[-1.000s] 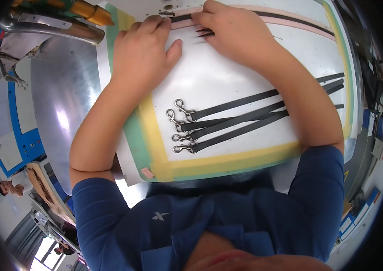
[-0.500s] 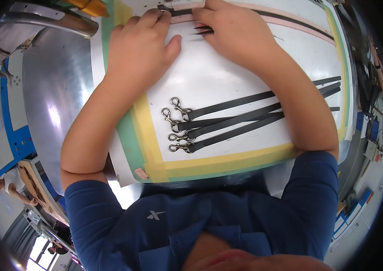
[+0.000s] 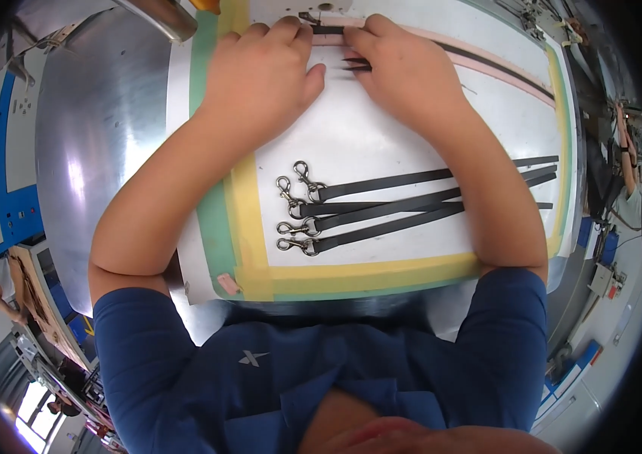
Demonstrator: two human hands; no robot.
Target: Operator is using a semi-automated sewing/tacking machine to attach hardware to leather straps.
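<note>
At the far side of the white board, a black strap (image 3: 327,30) lies along a pale pink strip (image 3: 453,46). Over its left end, by a small metal hook, rests my left hand (image 3: 264,76); its thumb stands apart and its fingertips are partly hidden. My right hand (image 3: 406,79) is closed, with the dark pointed tips of tweezers (image 3: 357,66) sticking out of it to the left. Its thumb and forefinger touch the strap just right of my left hand. Closer to me lie several black straps (image 3: 385,184) with metal snap hooks (image 3: 298,228) at their left ends.
Yellow tape (image 3: 370,280) and green tape border the white board (image 3: 381,136). A metal tube (image 3: 158,17) juts in at the far left above a shiny metal surface (image 3: 113,144). Another person (image 3: 0,291) is off to the left. Equipment lines the right side.
The view has shifted a little. Both hands appear slightly further right and lower, still at the same end of the strap. The tweezers stay in my right hand.
</note>
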